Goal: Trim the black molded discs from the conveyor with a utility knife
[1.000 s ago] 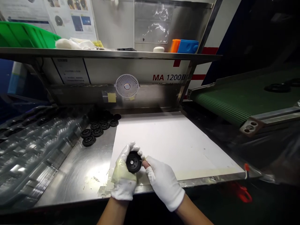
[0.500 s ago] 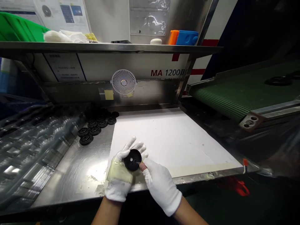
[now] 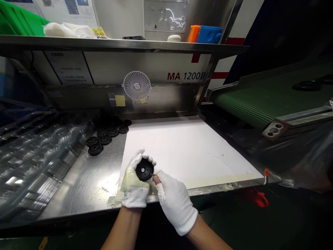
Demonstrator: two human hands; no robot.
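My left hand [image 3: 135, 185], in a white glove with yellowish tape over the palm, curls round a black round plastic part [image 3: 144, 169] with a small centre hole. It holds the part just above the near edge of a white sheet [image 3: 187, 149]. My right hand [image 3: 175, 201], also in a white glove, is closed in a pinch at the part's right rim. A small thin tool seems to sit between its fingertips, too small to name.
Several more black round parts [image 3: 104, 137] lie on the steel bench [image 3: 85, 187] at the back left. Clear plastic trays [image 3: 33, 156] fill the left. A white fan [image 3: 136, 85] hangs under the shelf [image 3: 117, 44]. A green conveyor [image 3: 260, 104] runs on the right.
My left fingers, spread open half a second ago, have curled back round the black part. Both hands stay at the sheet's near edge; the view has tilted slightly.
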